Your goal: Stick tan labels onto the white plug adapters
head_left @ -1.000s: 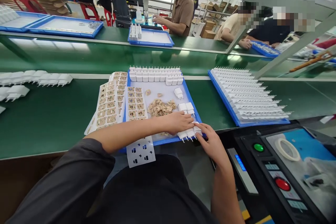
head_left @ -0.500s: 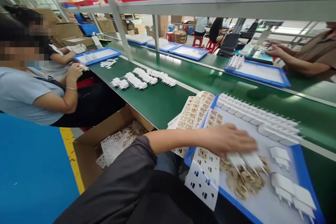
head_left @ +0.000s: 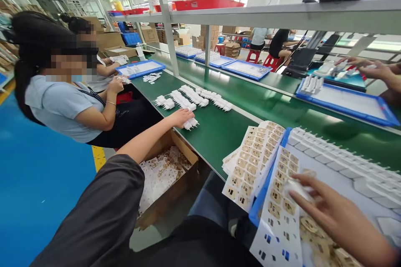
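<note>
My left hand point(head_left: 182, 117) reaches out over the green bench, its fingers closed on white plug adapters point(head_left: 191, 123) with thin pins, beside rows of similar white adapters point(head_left: 182, 100). Over the blue-rimmed tray, my right hand point(head_left: 332, 210) pinches a white adapter point(head_left: 299, 191), blurred by motion. It is just above a sheet of tan die-cut stickers point(head_left: 283, 183), whose lower part is stripped. Loose tan pieces point(head_left: 316, 233) lie in the tray under my right hand. A long row of white adapters point(head_left: 332, 154) lines the tray's far side.
More sticker sheets point(head_left: 253, 158) overlap the left edge of the blue tray point(head_left: 285, 137). A cardboard box point(head_left: 175, 194) with used sheets stands below the bench. A co-worker point(head_left: 65, 104) sits at the left. A shelf point(head_left: 250, 16) on posts crosses above the bench point(head_left: 213, 142).
My left hand has moved from the tray to the left, onto adapters near the bench rows. My right hand has come into view with an adapter. The camera view has turned left.
</note>
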Action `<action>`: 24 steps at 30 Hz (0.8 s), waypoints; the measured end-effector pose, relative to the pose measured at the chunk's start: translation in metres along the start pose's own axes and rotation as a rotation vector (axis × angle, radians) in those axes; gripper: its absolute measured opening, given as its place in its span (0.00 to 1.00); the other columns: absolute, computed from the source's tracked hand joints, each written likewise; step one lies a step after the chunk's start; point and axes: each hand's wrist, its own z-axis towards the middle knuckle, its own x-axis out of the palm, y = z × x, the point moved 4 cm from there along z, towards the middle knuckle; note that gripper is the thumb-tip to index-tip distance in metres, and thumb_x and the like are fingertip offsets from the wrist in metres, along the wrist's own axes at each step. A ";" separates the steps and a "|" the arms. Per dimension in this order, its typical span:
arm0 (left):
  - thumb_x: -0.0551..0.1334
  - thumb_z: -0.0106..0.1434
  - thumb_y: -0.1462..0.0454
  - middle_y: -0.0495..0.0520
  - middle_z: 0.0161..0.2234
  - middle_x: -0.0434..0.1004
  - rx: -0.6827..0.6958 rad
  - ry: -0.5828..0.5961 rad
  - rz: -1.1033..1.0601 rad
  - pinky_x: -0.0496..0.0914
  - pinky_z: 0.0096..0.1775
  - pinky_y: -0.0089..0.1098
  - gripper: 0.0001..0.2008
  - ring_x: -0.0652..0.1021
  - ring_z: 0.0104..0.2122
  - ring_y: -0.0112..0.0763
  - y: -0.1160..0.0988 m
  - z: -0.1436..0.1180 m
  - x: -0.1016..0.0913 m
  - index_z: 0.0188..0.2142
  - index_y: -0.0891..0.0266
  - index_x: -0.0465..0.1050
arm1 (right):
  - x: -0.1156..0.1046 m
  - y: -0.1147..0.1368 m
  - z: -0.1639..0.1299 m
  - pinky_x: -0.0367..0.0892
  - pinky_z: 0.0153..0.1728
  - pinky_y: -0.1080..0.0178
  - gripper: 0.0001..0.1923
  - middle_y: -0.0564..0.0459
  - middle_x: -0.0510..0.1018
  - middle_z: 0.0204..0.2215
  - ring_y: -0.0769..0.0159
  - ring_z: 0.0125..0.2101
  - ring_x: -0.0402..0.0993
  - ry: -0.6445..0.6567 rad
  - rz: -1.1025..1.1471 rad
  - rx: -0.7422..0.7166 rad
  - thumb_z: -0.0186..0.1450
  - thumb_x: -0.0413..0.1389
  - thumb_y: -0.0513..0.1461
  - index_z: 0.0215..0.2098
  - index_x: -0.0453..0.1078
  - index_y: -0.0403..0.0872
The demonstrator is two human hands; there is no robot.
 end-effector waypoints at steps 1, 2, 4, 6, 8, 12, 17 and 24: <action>0.64 0.48 0.73 0.62 0.56 0.74 0.000 0.014 -0.005 0.65 0.49 0.38 0.31 0.72 0.54 0.50 0.008 0.000 0.002 0.54 0.61 0.69 | 0.018 0.021 0.026 0.77 0.32 0.47 0.21 0.46 0.84 0.41 0.48 0.33 0.81 0.159 0.022 -0.033 0.59 0.59 0.59 0.45 0.77 0.62; 0.65 0.48 0.73 0.61 0.56 0.73 0.001 0.023 -0.010 0.65 0.50 0.38 0.31 0.72 0.54 0.49 0.014 0.001 0.003 0.54 0.59 0.70 | 0.035 0.043 0.052 0.77 0.35 0.49 0.21 0.46 0.84 0.44 0.51 0.34 0.81 0.257 0.021 -0.070 0.61 0.58 0.56 0.47 0.76 0.58; 0.65 0.48 0.74 0.60 0.60 0.70 -0.004 0.024 -0.022 0.65 0.51 0.38 0.32 0.71 0.56 0.49 0.023 0.002 0.006 0.54 0.56 0.71 | 0.072 0.089 0.104 0.74 0.38 0.57 0.19 0.47 0.84 0.44 0.56 0.36 0.81 0.388 0.007 -0.121 0.63 0.57 0.50 0.49 0.75 0.52; 0.65 0.48 0.74 0.60 0.65 0.65 -0.015 0.010 -0.037 0.65 0.52 0.39 0.33 0.69 0.58 0.50 0.028 0.003 0.008 0.55 0.54 0.71 | 0.110 0.126 0.150 0.71 0.38 0.62 0.16 0.48 0.84 0.43 0.59 0.37 0.80 0.422 -0.010 -0.110 0.64 0.58 0.45 0.48 0.75 0.49; 0.65 0.49 0.74 0.60 0.68 0.60 -0.031 -0.011 -0.061 0.65 0.54 0.40 0.34 0.68 0.60 0.51 0.030 0.002 0.009 0.57 0.53 0.70 | 0.150 0.154 0.186 0.69 0.38 0.64 0.14 0.49 0.84 0.43 0.60 0.39 0.80 0.413 -0.001 -0.098 0.65 0.59 0.44 0.46 0.75 0.48; 0.63 0.51 0.76 0.60 0.69 0.58 -0.123 -0.077 -0.144 0.66 0.57 0.43 0.39 0.67 0.63 0.53 0.029 -0.007 0.015 0.62 0.51 0.67 | 0.220 0.181 0.228 0.69 0.41 0.62 0.15 0.44 0.81 0.46 0.57 0.45 0.78 0.359 0.018 -0.042 0.66 0.59 0.43 0.48 0.73 0.45; 0.58 0.60 0.73 0.69 0.66 0.58 -0.425 -0.209 -0.309 0.71 0.55 0.42 0.36 0.74 0.57 0.47 0.029 -0.025 0.031 0.68 0.62 0.56 | 0.269 0.194 0.250 0.71 0.50 0.52 0.20 0.45 0.75 0.53 0.57 0.49 0.75 0.312 0.058 0.025 0.69 0.59 0.46 0.54 0.69 0.44; 0.63 0.65 0.58 0.69 0.56 0.71 -0.670 -0.262 -0.561 0.74 0.52 0.40 0.31 0.80 0.42 0.38 0.034 -0.033 0.055 0.64 0.68 0.60 | 0.291 0.203 0.258 0.72 0.50 0.57 0.28 0.39 0.71 0.57 0.57 0.51 0.75 0.354 0.125 0.040 0.68 0.60 0.46 0.61 0.63 0.42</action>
